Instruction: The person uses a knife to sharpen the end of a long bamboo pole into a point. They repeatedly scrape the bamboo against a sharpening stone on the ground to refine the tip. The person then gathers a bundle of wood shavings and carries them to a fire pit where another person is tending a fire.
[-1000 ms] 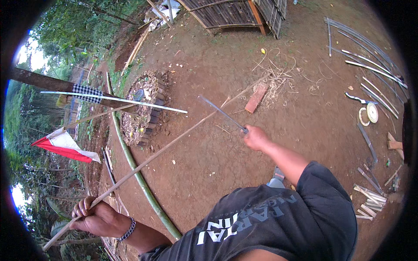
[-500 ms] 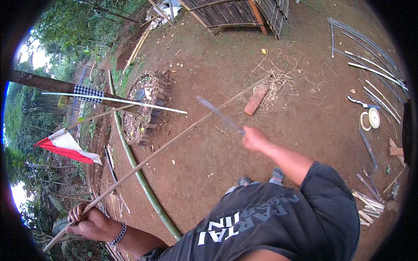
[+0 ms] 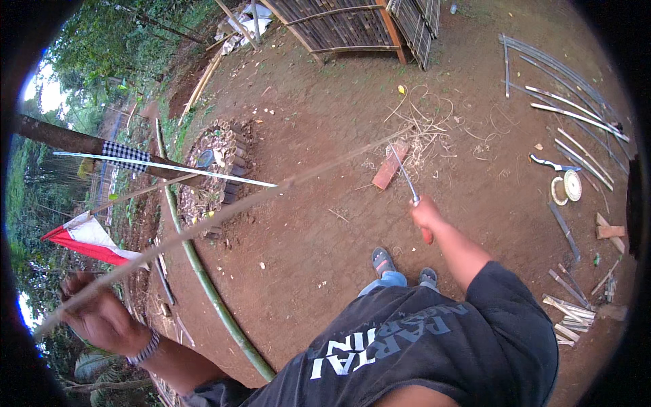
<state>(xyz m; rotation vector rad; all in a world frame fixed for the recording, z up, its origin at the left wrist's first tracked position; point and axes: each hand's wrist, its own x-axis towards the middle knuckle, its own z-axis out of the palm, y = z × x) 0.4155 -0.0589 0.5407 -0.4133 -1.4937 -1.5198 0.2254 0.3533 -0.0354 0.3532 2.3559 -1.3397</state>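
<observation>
My left hand [image 3: 100,317], with a bracelet at the wrist, is closed around the near end of a long thin bamboo pole [image 3: 224,211]. The pole slants up to the right, and its far end reaches a heap of curly shavings [image 3: 430,122] on the ground. In my right hand [image 3: 425,211] is a machete [image 3: 405,171], the butt of its handle showing below the fist. The blade points up and left, its tip near the pole's far end and over a reddish-brown wooden block [image 3: 388,169]. The pole and left hand are blurred by motion.
A green bamboo pole [image 3: 203,278] lies curving along the left, near a ring-shaped bed [image 3: 234,159]. A red and white flag [image 3: 91,239] hangs by a leaning trunk [image 3: 61,136]. Cut strips [image 3: 576,114], a spool [image 3: 572,185] and another blade [image 3: 564,232] lie at right.
My left hand has moved left and slightly up with the bamboo pole. My right hand has shifted right, and the machete blade has swung from mid-pole to near the wooden block.
</observation>
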